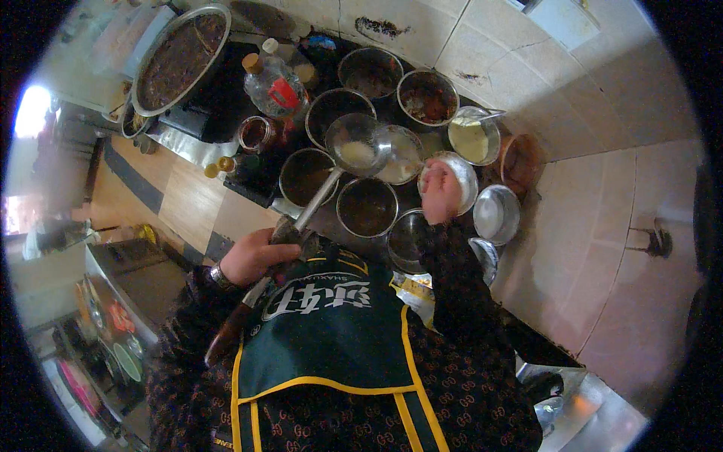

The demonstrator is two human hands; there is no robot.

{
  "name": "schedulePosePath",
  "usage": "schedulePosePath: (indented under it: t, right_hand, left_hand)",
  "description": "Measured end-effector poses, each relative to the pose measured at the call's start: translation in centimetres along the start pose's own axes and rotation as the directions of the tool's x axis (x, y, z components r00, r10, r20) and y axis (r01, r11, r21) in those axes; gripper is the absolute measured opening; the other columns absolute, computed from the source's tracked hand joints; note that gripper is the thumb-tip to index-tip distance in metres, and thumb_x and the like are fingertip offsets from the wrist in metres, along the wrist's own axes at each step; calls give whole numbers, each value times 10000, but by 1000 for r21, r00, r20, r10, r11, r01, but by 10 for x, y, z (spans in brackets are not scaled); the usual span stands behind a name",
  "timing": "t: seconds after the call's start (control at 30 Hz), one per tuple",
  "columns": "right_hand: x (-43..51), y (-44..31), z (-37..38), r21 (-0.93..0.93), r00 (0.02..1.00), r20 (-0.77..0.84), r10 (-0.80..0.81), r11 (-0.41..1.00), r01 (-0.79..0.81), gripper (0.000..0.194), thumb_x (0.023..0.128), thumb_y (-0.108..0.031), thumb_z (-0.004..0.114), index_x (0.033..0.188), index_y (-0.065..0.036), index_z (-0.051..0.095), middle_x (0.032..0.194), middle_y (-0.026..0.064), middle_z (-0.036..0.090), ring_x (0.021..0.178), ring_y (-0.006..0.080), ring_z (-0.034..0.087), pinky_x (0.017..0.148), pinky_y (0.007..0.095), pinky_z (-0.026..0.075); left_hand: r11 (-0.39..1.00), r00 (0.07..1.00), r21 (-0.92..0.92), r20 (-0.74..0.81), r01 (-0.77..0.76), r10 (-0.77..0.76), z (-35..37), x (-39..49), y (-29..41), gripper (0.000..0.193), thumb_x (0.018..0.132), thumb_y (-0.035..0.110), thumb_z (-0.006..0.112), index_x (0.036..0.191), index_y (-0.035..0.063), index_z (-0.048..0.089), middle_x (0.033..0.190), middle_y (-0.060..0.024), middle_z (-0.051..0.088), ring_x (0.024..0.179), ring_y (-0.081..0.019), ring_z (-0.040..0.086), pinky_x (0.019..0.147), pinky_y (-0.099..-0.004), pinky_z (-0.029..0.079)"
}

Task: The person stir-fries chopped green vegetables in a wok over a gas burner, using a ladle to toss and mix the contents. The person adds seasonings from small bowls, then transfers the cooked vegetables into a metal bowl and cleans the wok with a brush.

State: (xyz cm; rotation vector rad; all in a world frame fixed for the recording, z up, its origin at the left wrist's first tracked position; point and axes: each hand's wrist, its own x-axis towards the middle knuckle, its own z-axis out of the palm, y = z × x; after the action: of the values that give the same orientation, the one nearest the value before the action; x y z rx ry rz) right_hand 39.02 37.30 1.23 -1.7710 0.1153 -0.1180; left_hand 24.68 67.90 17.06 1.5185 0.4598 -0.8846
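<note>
My left hand (245,261) grips the handle of a metal ladle (319,199). The ladle's round bowl hangs over the seasoning pots and has something pale in its bottom. At the right, my right hand (442,192) dips over a metal pot of white contents (464,176), fingers pointing down; whether they pinch anything is hidden. Beside the ladle bowl stands a pot with pale contents (404,161). A pot of pale yellow stuff (470,141) with a spoon in it is just beyond my right hand. Two dark-filled pots (367,208) (308,176) stand nearer to me.
Behind are pots of reddish-brown seasoning (428,97), against the tiled wall (508,51). Clear plastic bottles (274,85) and an open jar (255,134) stand left of them. A large basin of dark food (183,62) is at far left. Right sits a silvery pot (497,214).
</note>
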Motion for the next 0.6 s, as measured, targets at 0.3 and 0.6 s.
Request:
schedulePosePath:
  t: [0.3, 0.6]
  right_hand:
    - [1, 44, -8, 368, 882, 25, 471, 816, -447, 257, 1001, -235, 506, 1058, -17, 629, 696, 33, 563, 505, 115, 477, 429, 271, 345]
    - [-5, -15, -4, 26, 984, -18, 179, 984, -179, 281, 1015, -234, 487, 1085, 4, 619, 674, 17, 558, 524, 96, 486, 485, 255, 383]
  left_hand:
    - [1000, 997, -4, -78, -15, 15, -4, -10, 7, 249, 921, 234, 638, 1026, 13, 591, 792, -24, 621, 585, -86, 577, 541, -234, 471]
    - [997, 998, -31, 7, -69, 69, -3, 3, -5, 289, 917, 252, 646, 1046, -3, 602, 808, -34, 621, 601, -99, 583, 556, -243, 479]
